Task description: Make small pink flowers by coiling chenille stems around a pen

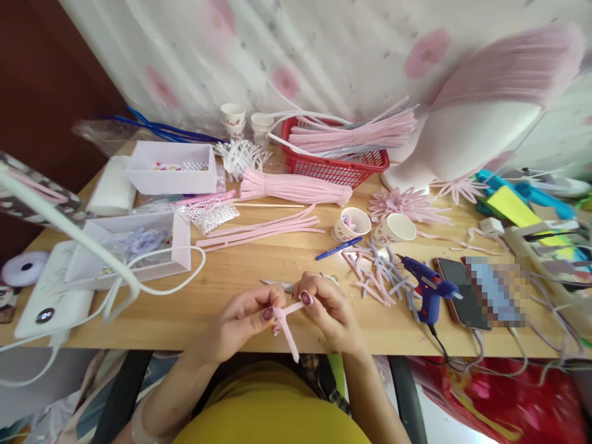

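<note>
Near the table's front edge, my left hand (247,320) pinches a short pink pipe cleaner piece (290,336) at its bent joint. One fuzzy arm of the piece hangs down toward me. Another arm runs to the right, where my right hand (326,308) grips its end between thumb and fingers. Both hands are closed on the same piece. Behind the fingers lies a pair of scissors (280,285), partly hidden by my hands. Short pink and grey pipe cleaner cuttings (377,271) are heaped just right of my right hand.
A blue glue gun (428,287) and a phone (457,293) lie at right. Two paper cups (400,228) and a blue pen (339,248) stand or lie mid-table. Behind are pink pipe cleaner bundles (296,187) and a red basket (333,168). White boxes (171,176) and a white cable (171,291) occupy the left.
</note>
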`<state>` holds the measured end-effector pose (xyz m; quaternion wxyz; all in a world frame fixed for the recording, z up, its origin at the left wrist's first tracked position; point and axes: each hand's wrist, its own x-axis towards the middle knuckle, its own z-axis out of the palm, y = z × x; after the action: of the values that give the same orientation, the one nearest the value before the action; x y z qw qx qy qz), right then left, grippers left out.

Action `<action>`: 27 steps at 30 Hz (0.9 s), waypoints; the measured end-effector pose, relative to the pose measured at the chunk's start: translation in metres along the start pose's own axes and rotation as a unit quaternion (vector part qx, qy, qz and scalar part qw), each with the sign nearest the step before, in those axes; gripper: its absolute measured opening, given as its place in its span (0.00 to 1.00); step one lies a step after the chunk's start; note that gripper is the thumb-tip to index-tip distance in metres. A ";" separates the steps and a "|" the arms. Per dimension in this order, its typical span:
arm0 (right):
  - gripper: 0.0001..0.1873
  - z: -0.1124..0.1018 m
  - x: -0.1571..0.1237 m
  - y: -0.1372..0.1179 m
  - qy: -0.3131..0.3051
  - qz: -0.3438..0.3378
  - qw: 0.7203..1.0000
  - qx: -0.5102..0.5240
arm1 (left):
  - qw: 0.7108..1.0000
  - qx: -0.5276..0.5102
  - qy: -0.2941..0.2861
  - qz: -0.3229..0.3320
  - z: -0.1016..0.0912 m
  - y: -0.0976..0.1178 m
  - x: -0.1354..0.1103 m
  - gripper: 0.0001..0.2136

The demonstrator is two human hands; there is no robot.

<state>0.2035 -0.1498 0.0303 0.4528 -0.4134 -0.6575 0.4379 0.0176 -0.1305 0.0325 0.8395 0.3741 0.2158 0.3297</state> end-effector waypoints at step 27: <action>0.26 0.033 0.007 -0.004 0.096 0.140 0.983 0.070 | 0.992 0.118 0.046 0.002 0.001 0.003 0.009 0.13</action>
<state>0.1693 -0.1513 0.0290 0.4756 -0.5086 -0.5146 0.5003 0.0233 -0.1225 0.0343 0.7782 0.4554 0.2906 0.3204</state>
